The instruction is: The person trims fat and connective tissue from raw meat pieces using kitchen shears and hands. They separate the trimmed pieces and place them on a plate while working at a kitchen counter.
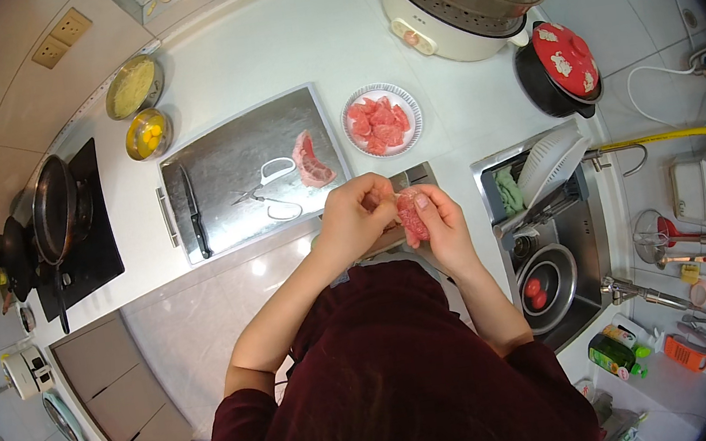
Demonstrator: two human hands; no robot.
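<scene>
A small piece of raw red meat point(414, 220) is held up in front of my body, off the counter's near edge. My right hand point(446, 228) grips it, thumb on top. My left hand point(358, 218) has its thumb and finger pinched at the meat's pale upper-left edge. Beyond my hands, a fluted white plate point(351, 146) carries several chunks of raw meat point(383, 124). On the metal cutting board point(228, 136) lie a larger pale-edged meat piece point(312, 162), open white-handled kitchen scissors point(275, 187) and a black-handled knife point(196, 214).
Left are a bowl of yellow shreds point(134, 89), a bowl of egg yolks point(148, 134) and a frying pan point(54, 209) on the black cooktop point(104, 253). Right are an electric steamer point(435, 29), a red-lidded pot point(549, 84) and a sink point(587, 243) with tomatoes point(536, 294) in a bowl.
</scene>
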